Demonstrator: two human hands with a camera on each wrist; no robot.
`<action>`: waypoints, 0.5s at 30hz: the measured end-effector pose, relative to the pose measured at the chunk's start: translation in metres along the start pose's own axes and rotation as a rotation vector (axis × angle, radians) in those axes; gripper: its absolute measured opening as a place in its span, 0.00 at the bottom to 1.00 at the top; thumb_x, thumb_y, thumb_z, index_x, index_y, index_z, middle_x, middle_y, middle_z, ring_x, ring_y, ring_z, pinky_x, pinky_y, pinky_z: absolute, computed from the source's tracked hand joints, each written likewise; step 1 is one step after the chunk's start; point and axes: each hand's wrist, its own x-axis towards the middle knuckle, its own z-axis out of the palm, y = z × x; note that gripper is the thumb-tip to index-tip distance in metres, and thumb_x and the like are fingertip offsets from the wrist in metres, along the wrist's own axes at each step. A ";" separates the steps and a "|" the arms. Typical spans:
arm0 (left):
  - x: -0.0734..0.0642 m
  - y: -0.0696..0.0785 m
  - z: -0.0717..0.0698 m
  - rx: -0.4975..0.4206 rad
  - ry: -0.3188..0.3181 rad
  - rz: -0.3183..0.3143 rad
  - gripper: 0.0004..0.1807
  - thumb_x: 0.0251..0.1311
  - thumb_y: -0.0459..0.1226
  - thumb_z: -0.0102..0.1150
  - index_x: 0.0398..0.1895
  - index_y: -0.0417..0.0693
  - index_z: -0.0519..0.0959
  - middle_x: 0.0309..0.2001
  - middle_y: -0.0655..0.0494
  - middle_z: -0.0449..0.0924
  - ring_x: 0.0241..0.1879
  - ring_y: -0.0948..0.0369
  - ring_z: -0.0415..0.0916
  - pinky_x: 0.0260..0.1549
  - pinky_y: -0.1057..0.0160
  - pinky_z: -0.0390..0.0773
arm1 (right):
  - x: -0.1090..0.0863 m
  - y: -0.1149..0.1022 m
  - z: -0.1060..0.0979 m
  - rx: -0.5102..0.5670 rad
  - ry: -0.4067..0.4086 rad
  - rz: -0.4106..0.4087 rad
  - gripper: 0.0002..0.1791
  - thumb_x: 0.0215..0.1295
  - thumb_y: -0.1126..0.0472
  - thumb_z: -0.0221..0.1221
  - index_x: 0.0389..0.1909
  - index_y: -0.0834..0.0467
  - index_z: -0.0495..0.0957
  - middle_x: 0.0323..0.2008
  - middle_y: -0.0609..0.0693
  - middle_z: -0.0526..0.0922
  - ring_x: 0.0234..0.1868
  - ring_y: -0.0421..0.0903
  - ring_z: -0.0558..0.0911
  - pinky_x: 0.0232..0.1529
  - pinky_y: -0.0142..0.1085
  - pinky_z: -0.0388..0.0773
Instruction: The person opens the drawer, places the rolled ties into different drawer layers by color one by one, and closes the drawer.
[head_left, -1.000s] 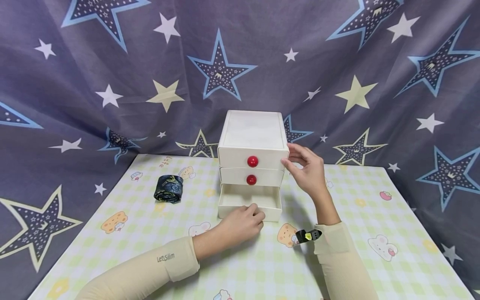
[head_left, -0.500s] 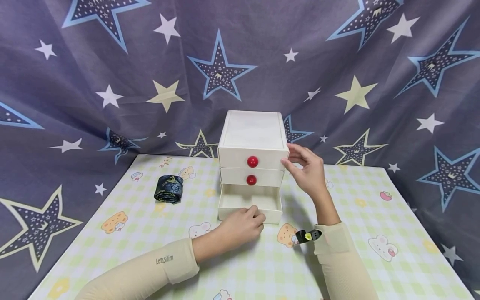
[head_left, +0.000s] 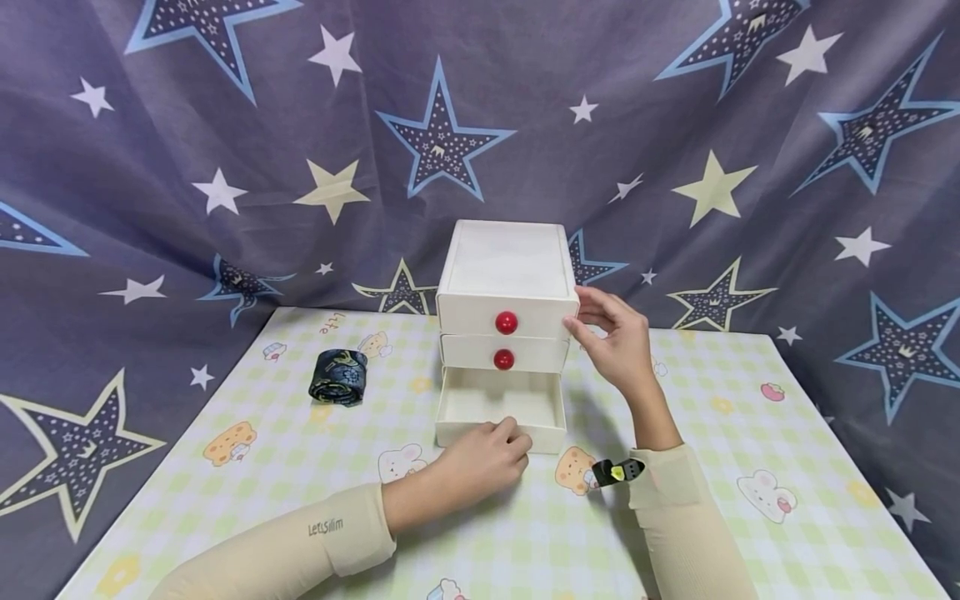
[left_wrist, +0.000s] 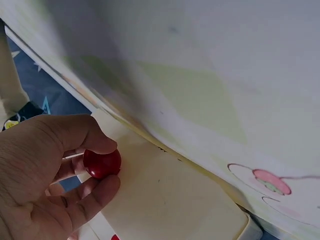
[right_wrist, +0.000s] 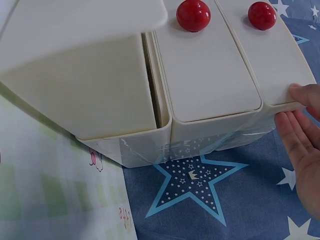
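A white drawer cabinet (head_left: pixel 510 260) with three drawers stands at the back middle of the table in the head view. Its bottom drawer (head_left: pixel 549 440) is pulled out, and its inside looks bare. My left hand (head_left: pixel 480 460) is at that drawer's front, pinching its round red knob (left_wrist: pixel 102 164) between thumb and fingers, as the left wrist view shows. My right hand (head_left: pixel 617 343) grips the cabinet's upper right front edge, thumb on the top drawer's face (right_wrist: pixel 272 60) and fingers along the side. The upper two drawers are closed.
A rolled-up dark patterned cloth (head_left: pixel 337 377) lies on the table left of the cabinet. The table (head_left: pixel 750 433) has a green checked cover with cartoon prints. Behind it hangs a dark curtain (head_left: pixel 525 50) with stars.
The bottom drawer has slid a little farther out towards me, with my left hand drawing back slightly on its knob. My right hand keeps its place on the cabinet.
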 end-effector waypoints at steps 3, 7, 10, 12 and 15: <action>-0.001 0.000 -0.001 -0.001 0.002 -0.002 0.05 0.63 0.37 0.67 0.39 0.58 0.88 0.43 0.60 0.79 0.40 0.60 0.72 0.33 0.70 0.79 | 0.000 0.000 0.000 -0.001 0.000 -0.002 0.23 0.58 0.80 0.68 0.55 0.76 0.79 0.45 0.66 0.84 0.43 0.61 0.85 0.47 0.45 0.84; -0.002 0.001 -0.003 0.001 0.003 -0.004 0.06 0.63 0.37 0.66 0.39 0.58 0.88 0.43 0.60 0.79 0.39 0.60 0.72 0.33 0.70 0.80 | 0.001 -0.001 0.000 -0.001 0.002 -0.003 0.23 0.58 0.80 0.68 0.55 0.76 0.79 0.45 0.66 0.84 0.43 0.61 0.85 0.47 0.46 0.84; -0.002 0.002 -0.005 0.006 0.003 -0.002 0.06 0.64 0.37 0.65 0.39 0.58 0.88 0.43 0.61 0.79 0.39 0.60 0.72 0.34 0.70 0.80 | 0.000 0.000 0.000 -0.003 0.002 0.000 0.23 0.58 0.80 0.68 0.56 0.75 0.79 0.45 0.66 0.84 0.43 0.61 0.85 0.47 0.45 0.84; -0.003 0.003 -0.006 0.005 -0.004 0.000 0.06 0.64 0.37 0.65 0.40 0.59 0.88 0.43 0.61 0.79 0.39 0.61 0.73 0.34 0.70 0.80 | 0.000 0.000 0.000 -0.006 0.002 0.003 0.23 0.58 0.80 0.68 0.56 0.75 0.79 0.45 0.66 0.84 0.43 0.60 0.85 0.47 0.44 0.84; -0.004 0.005 -0.007 0.005 -0.015 0.002 0.06 0.66 0.38 0.64 0.39 0.59 0.88 0.44 0.61 0.79 0.39 0.61 0.73 0.34 0.70 0.80 | -0.001 0.001 0.000 -0.011 0.001 0.009 0.23 0.58 0.79 0.68 0.56 0.75 0.79 0.45 0.65 0.84 0.43 0.59 0.85 0.48 0.43 0.84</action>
